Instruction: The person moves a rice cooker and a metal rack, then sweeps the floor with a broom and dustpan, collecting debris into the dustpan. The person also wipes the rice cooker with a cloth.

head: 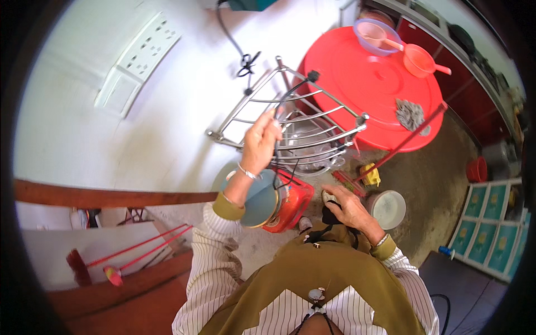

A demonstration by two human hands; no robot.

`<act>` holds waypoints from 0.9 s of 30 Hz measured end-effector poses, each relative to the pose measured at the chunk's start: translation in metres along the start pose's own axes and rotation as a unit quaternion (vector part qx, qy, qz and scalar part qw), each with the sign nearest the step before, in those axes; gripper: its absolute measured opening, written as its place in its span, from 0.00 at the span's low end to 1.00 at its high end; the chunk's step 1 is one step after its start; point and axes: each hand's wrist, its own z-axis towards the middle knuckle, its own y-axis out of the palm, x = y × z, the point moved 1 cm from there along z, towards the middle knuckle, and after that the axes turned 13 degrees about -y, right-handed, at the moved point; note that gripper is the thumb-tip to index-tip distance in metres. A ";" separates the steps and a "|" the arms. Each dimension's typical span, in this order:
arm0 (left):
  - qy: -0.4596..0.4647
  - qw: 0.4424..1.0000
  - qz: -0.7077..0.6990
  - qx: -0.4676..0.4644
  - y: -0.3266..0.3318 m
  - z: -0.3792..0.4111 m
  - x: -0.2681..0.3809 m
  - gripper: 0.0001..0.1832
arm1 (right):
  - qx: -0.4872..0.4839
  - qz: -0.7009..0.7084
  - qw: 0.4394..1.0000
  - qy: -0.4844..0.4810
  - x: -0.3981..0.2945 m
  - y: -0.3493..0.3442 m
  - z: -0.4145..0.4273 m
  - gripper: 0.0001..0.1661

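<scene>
My left hand [261, 138], with a silver bangle at its wrist, is raised over a metal wire rack [310, 119] and has a thin black cord [276, 155] between thumb and fingers. The cord runs up to a dark knob on the rack's frame, and a loop hangs below the hand. Nothing shows in my right hand [345, 207], its fingers apart above my shoe. Below the rack's curved bars lies a clear, glossy item that I cannot identify. Another black cord [247, 65], knotted, hangs by the white wall.
A large red round lid [377, 88] bears plastic dippers [418, 60], a basin and a grey cloth [410, 114]. A red-handled broom [402, 142] leans there. A white bucket [387, 209], a yellow container [370, 174] and a red container [293, 201] stand on the floor.
</scene>
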 end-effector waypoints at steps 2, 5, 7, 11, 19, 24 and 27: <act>0.045 0.997 0.064 0.028 -0.002 0.047 -0.025 0.18 | 0.006 0.009 0.998 0.055 0.013 -0.005 -0.023 0.26; 0.065 0.979 0.184 0.065 -0.002 0.111 -0.043 0.19 | 0.053 0.067 0.989 0.120 0.052 -0.022 -0.064 0.25; 0.072 0.953 0.287 0.062 -0.006 0.146 -0.049 0.18 | 0.117 0.083 0.978 0.149 0.094 -0.033 -0.087 0.22; 0.031 0.906 0.414 0.077 -0.003 0.193 -0.077 0.18 | 0.277 -0.003 0.932 0.233 0.186 -0.086 -0.120 0.20; 0.033 0.885 0.450 0.119 0.005 0.206 -0.126 0.16 | 0.242 -0.372 0.829 0.342 0.340 -0.252 -0.075 0.46; 0.024 0.904 0.370 0.214 -0.013 0.127 -0.110 0.14 | 0.120 -0.525 0.787 0.302 0.396 -0.291 0.017 0.48; 0.020 0.900 0.370 0.228 -0.010 0.085 -0.093 0.11 | 0.049 -0.527 0.786 0.319 0.440 -0.298 0.009 0.42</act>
